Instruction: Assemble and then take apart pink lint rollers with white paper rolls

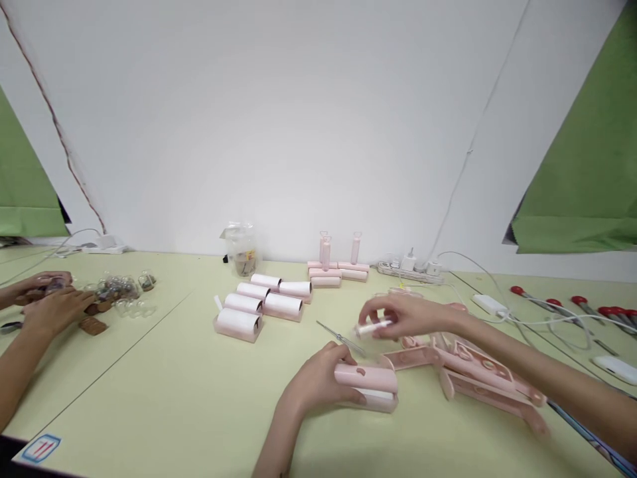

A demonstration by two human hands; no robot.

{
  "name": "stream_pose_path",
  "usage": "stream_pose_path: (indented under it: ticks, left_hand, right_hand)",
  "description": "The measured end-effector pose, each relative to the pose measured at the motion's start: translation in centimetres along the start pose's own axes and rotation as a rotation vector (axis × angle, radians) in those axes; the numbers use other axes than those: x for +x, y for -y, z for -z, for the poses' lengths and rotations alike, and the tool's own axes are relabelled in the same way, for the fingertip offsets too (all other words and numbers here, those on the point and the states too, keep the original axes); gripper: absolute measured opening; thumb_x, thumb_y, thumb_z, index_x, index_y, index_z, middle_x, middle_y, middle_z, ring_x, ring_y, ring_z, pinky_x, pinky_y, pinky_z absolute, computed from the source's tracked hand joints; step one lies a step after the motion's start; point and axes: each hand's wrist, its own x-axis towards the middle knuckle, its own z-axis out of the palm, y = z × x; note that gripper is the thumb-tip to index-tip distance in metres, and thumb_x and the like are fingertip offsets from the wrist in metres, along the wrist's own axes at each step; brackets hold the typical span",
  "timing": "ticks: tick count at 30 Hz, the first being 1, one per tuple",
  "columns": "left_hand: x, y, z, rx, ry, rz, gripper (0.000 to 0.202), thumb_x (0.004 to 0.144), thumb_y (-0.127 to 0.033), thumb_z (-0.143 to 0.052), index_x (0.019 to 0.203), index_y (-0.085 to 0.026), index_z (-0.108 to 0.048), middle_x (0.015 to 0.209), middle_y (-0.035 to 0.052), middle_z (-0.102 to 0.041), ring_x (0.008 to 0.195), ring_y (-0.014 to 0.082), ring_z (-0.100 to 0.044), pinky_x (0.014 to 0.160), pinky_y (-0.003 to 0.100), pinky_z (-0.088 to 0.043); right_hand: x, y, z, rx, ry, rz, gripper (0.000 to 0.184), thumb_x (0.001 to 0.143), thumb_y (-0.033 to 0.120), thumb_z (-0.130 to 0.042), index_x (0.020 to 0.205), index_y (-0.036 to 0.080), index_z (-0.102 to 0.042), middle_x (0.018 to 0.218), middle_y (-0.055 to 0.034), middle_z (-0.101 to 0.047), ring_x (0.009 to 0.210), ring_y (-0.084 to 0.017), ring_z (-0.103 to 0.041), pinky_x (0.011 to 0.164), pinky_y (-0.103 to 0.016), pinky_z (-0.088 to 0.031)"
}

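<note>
My left hand [318, 382] is wrapped round a pink lint-roller case [371, 386] lying on the pale green table [174, 392]. A little above it, my right hand [408, 315] pinches a small whitish cylindrical part [372, 328]. A thin metal screwdriver [343, 338] lies on the table between the two hands. Several pink case halves [478, 372] lie under my right forearm.
Several white rolls in pink trays [263, 304] lie ahead, with stacked pink cases and upright pink handles [338, 265] behind them. A plastic jar [242, 249] and a power strip [408, 269] stand by the wall. Another person's hands [47, 302] handle small glass bottles [119, 292] at left. Red-handled tools [587, 305] lie at right.
</note>
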Motion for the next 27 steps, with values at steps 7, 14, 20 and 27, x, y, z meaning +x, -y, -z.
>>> stream_pose_path:
  ticks: [7,14,20,27]
  left_hand:
    - [-0.3,-0.5,0.4,-0.028,0.072,0.045,0.043,0.057,-0.038,-0.067,0.093,-0.022,-0.051,0.100,-0.0008,-0.051,0.084,0.0177,-0.050,0.069,0.022,-0.036]
    - [-0.2,0.0,0.2,-0.080,0.058,0.059,0.062,0.056,-0.039,-0.068,0.111,-0.025,-0.045,0.104,0.0011,-0.056,0.091,0.0217,-0.052,0.069,0.025,-0.040]
    - [0.0,0.0,-0.3,0.022,-0.039,0.112,0.061,0.046,-0.042,-0.073,0.101,-0.023,-0.054,0.094,0.0011,-0.062,0.082,0.0223,-0.057,0.062,0.025,-0.041]
    - [-0.3,-1.7,-1.1,0.175,-0.147,0.195,0.065,0.044,-0.043,-0.072,0.101,-0.022,-0.050,0.086,0.0036,-0.062,0.077,0.0241,-0.058,0.054,0.025,-0.038]
  right_hand:
    - [-0.8,5.2,-0.2,-0.347,0.142,0.060,0.028,0.070,0.027,-0.052,0.095,0.028,-0.066,0.072,-0.0003,-0.062,0.052,-0.012,-0.051,0.044,-0.022,-0.022]
    - [2.1,9.0,0.6,-0.562,0.368,0.052,0.018,0.065,0.020,-0.052,0.071,0.018,-0.069,0.049,-0.0008,-0.055,0.042,-0.013,-0.043,0.041,-0.023,-0.023]
    - [3.7,10.7,0.1,-0.592,0.438,0.059,0.017,0.058,0.013,-0.050,0.065,0.015,-0.065,0.046,0.0001,-0.050,0.040,-0.012,-0.038,0.040,-0.024,-0.026]
    - [3.2,9.7,0.0,-0.438,0.390,-0.139,0.015,0.058,0.021,-0.054,0.063,0.013,-0.065,0.044,0.0005,-0.045,0.040,-0.012,-0.038,0.037,-0.023,-0.026]
